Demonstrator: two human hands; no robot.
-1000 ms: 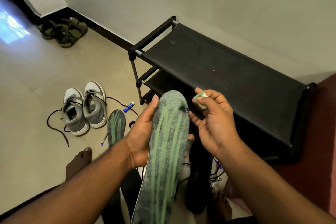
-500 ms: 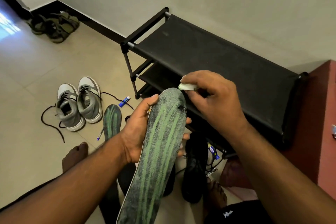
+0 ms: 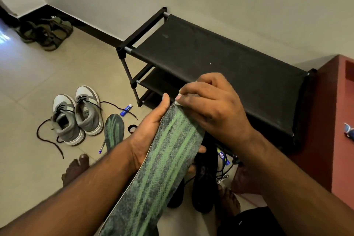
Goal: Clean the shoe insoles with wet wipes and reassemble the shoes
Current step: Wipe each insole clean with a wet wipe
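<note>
Two insoles [image 3: 153, 168] [image 3: 113, 130], two grey sneakers [image 3: 66, 120] [image 3: 88, 111], two black shoes [image 3: 204, 184] [image 3: 177, 193], two sandals [image 3: 26, 31] [image 3: 55, 33] left of one rack [image 3: 220, 67].

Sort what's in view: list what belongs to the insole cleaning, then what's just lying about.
Job: held insole, wipe, left hand, right hand, floor insole, grey sneakers.

Lying about: sandals, rack, pen, blue tube, black shoes.

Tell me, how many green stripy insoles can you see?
2: one insole held in the left hand, one insole on the floor beside the grey sneakers. Others may be hidden.
</note>
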